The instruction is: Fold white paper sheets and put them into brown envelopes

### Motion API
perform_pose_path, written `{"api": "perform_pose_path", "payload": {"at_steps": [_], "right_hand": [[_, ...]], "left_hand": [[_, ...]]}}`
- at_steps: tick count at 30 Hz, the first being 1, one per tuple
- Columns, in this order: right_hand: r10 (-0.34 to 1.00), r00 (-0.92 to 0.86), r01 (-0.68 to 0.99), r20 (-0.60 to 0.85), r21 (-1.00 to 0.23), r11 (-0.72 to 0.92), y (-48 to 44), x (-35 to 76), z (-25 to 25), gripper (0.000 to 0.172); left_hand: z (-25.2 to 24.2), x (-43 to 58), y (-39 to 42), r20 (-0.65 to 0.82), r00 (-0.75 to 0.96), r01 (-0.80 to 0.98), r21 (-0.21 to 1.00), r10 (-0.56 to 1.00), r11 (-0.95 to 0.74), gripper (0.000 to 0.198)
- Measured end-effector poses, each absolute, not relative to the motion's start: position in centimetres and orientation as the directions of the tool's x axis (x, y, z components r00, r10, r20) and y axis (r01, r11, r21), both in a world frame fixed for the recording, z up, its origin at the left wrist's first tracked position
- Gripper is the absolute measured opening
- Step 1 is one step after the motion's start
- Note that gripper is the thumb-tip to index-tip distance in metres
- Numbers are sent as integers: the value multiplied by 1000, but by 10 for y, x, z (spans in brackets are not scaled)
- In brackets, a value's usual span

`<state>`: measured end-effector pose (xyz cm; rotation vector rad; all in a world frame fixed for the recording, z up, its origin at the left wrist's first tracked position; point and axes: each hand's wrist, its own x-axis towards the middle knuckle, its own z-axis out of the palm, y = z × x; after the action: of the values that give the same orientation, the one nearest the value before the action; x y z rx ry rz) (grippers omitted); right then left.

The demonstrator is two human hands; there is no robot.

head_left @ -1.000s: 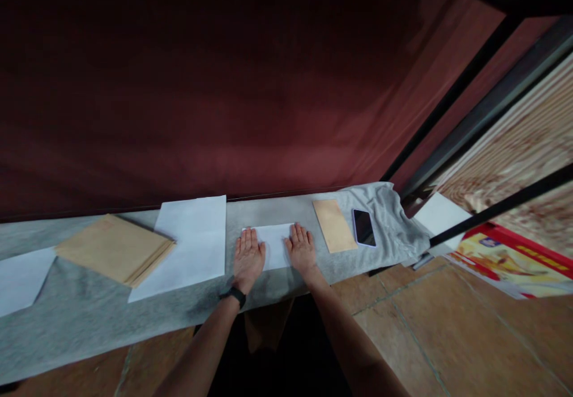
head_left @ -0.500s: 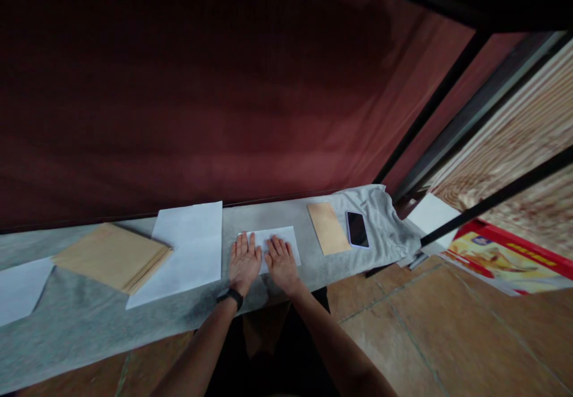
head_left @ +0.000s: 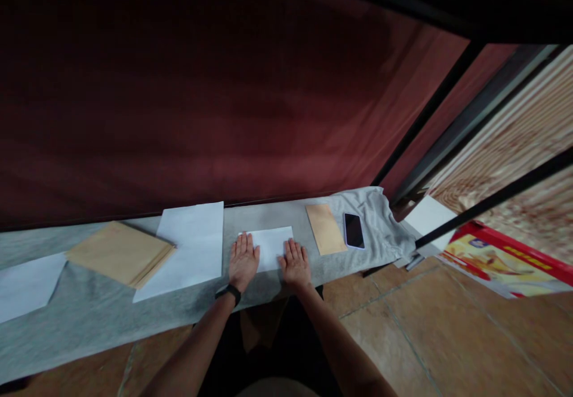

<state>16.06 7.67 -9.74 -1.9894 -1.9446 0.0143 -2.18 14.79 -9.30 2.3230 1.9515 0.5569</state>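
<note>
Head view, lower centre of the frame: both hands are lying flat with fingers spread, gripping nothing. The left hand (head_left: 244,259) is pressing the left edge of a folded white paper (head_left: 271,243), and the right hand (head_left: 295,264) is pressing its lower right corner. The paper is lying, already folded small, on the grey cloth (head_left: 89,316). To its left, a larger white sheet (head_left: 190,239) and a stack of brown envelopes (head_left: 119,252) are sitting untouched; to its right, a single brown envelope (head_left: 325,228) and a smartphone (head_left: 354,230).

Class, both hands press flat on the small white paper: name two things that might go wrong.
The small white paper lies on loose grey cloth; under the left hand and right hand it may slide and crease crookedly. A tug on the cloth might shift the phone on it.
</note>
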Motion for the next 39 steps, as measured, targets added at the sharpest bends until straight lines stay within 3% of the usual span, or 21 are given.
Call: {"api": "perform_pose_path", "payload": {"at_steps": [8, 39], "right_hand": [[964, 65, 966, 257, -258, 4, 76, 158, -98, 55], [977, 91, 960, 195, -279, -34, 75, 158, -87, 58]], "left_hand": [[-86, 3, 107, 201, 371, 874, 254, 907, -413, 58], [-92, -37, 85, 240, 457, 870, 79, 856, -487, 56]]}}
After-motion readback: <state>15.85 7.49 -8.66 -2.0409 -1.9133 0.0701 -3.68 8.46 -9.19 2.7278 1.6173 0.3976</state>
